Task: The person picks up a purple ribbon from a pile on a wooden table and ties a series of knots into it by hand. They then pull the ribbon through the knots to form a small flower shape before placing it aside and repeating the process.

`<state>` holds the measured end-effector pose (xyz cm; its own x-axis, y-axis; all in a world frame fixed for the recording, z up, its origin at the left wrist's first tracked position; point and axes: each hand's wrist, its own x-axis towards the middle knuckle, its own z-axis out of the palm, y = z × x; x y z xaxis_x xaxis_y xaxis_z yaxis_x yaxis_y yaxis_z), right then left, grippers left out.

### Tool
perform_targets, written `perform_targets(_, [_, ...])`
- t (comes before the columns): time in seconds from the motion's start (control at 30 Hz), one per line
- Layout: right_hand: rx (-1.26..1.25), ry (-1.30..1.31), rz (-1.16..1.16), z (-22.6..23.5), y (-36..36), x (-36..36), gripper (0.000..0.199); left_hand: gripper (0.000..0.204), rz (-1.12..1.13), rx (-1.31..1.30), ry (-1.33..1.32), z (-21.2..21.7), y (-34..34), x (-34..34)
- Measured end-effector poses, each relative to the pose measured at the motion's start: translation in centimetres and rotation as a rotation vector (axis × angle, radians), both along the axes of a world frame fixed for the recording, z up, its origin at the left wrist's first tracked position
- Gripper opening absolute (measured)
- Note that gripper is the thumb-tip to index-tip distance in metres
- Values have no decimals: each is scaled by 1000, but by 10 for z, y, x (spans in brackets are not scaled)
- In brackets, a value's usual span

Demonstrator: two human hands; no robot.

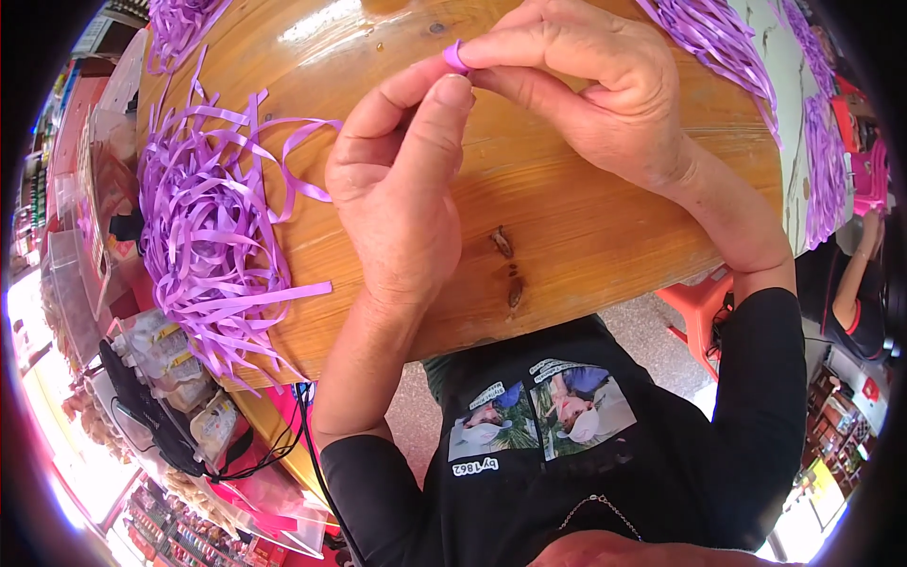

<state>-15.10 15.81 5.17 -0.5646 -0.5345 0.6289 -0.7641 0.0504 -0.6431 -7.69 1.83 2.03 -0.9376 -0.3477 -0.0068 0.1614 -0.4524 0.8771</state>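
Above the wooden table (586, 227), my two hands meet near the far middle of the view. A small loop of purple ribbon (455, 57) sits between their fingertips. My left hand (402, 170) pinches it with thumb and forefinger from the left. From the right, my right hand (595, 85) grips the same ribbon between thumb and fingertips. The ribbon's ends are hidden by my fingers. A large tangled pile of purple ribbons (213, 222) lies to the left of my left hand, with a few strands curling toward it.
More purple ribbon bundles lie at the far left (179, 28) and far right (727, 57). Packets and a black cord (304, 425) are beside the table's left edge. An orange stool (697, 317) stands below the right edge. Another person's arm (860, 269) shows at far right.
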Motion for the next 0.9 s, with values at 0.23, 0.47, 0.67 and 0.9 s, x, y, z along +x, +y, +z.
perform_targets(0.23, [178,76,-49,2,2,2,16,15,56,-277,17,-2,0,0])
perform_targets(0.47, [130,-404,84,8,0,-7,14,13,49,-203,-7,8,-3,3])
perform_targets(0.67, [-94,267,350,-28,-3,-34,17,16,-36,-153,-139,12,-9,3])
perform_targets(0.9, [-188,1066,185,-31,-18,-48,19,15,-115,-151,-200,-1,-16,1])
